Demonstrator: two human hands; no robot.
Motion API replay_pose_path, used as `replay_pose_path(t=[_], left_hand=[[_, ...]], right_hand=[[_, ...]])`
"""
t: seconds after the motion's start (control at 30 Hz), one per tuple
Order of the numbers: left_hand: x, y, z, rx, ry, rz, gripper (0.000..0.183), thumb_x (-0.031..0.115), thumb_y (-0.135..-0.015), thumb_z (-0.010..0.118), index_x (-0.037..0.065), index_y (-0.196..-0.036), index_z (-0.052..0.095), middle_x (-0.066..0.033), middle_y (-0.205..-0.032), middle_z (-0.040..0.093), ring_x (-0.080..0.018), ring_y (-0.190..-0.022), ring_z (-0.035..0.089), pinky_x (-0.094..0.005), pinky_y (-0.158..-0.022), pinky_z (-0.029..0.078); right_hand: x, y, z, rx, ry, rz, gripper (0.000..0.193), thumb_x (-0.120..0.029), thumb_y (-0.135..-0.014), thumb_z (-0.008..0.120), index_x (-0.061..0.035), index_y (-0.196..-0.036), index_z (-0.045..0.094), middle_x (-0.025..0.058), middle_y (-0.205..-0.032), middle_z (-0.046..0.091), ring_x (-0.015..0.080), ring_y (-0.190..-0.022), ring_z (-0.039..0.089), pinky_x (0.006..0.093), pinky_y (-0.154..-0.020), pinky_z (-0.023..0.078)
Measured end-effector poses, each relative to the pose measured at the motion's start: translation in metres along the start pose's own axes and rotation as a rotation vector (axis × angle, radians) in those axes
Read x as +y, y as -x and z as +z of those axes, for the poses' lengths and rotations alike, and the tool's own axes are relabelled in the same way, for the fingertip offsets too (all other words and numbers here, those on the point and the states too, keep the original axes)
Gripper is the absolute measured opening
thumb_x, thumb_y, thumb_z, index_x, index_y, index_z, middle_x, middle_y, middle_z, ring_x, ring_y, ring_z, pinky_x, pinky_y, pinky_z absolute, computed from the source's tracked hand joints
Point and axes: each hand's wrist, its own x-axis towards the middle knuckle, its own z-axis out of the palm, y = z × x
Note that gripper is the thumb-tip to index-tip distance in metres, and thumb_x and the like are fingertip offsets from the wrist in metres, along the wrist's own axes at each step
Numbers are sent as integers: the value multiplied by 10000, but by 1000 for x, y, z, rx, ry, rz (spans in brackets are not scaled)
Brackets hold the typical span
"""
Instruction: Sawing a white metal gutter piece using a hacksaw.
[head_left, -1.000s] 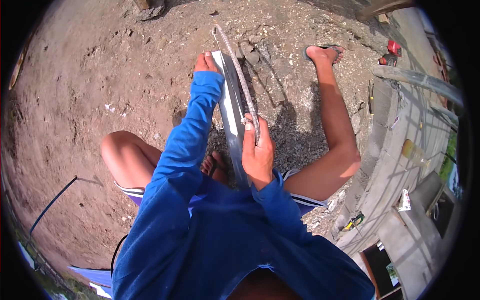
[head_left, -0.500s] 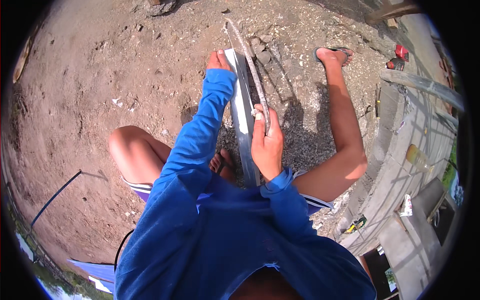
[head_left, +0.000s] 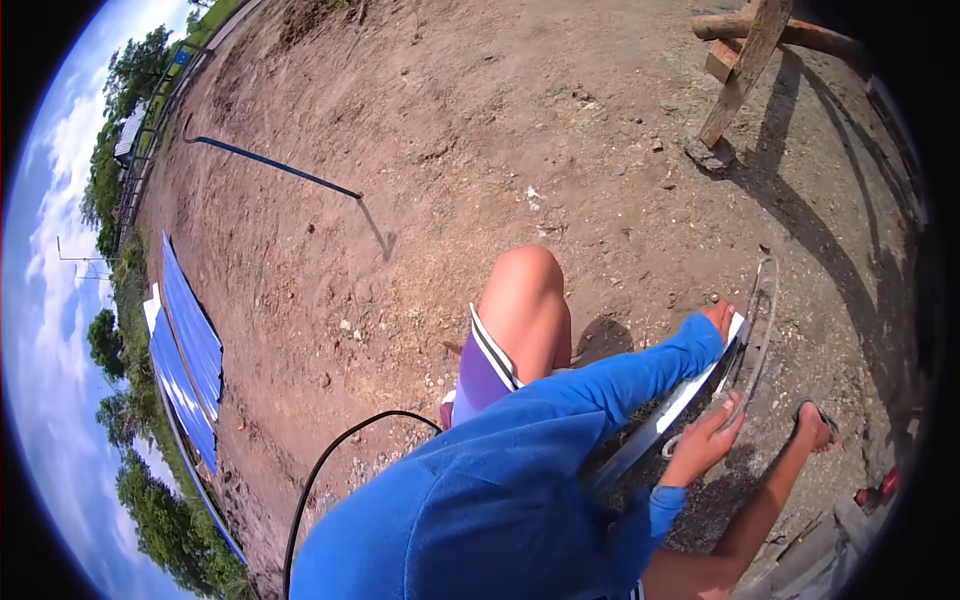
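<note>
My left hand (head_left: 718,316) is closed over the far end of a long silvery metal bar (head_left: 662,418), which looks like a square tube or channel and runs back toward my legs. My right hand (head_left: 702,442) grips the near end of a bow-shaped hand saw (head_left: 769,318), a bent rod with a thin straight strip strung along it. The saw lies along the bar's right side, its far tip just beyond my left hand. My right fingers partly hide its near end, and my blue sleeve covers part of the bar.
Bare dirt ground (head_left: 430,190) spreads around me. A wooden post (head_left: 745,80) with crosspieces stands at the far right. A thin dark hooked rod (head_left: 275,168) sticks up at the left. Blue corrugated sheets (head_left: 190,340) lie farther left, and a black cable (head_left: 335,450) loops beside my body.
The view has swung left, so my hands, the bar and the saw now appear at the right. Both hands keep their holds.
</note>
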Motion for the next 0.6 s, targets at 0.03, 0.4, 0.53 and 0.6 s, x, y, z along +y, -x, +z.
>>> replay_pose_path(t=[0.03,0.4,0.53,0.6], left_hand=[[-5,1,-2,28,-11,3,395,387,-1056,350,35,-1036,529,-318,-869,626,-521,-820,603,-575,-693,462],[-6,-10,-13,23,-41,56,410,381,-1051,359,24,-1014,557,-317,-878,633,-523,-826,604,-564,-697,464],[-8,-12,10,-25,6,66,433,384,-1047,359,6,-1020,567,-326,-913,641,-527,-861,608,-565,-728,476],[-4,-7,15,-74,1,29,451,391,-1045,358,-4,-1008,573,-326,-918,642,-527,-863,606,-564,-736,478]], right_hand=[[0,-33,20,-64,81,-26,357,-261,-1041,452,10,-1229,587,134,-988,642,168,-638,570,306,-529,439],[-11,57,-35,-69,90,-14,270,-128,-1009,481,3,-1218,590,178,-1027,675,227,-926,665,351,-810,506],[-22,-47,23,8,121,-189,251,-152,-1011,491,3,-1178,597,186,-1010,677,290,-960,647,380,-871,485],[-19,-72,31,58,222,-286,259,-164,-1017,477,-18,-1194,596,149,-913,678,264,-794,652,383,-759,506]])
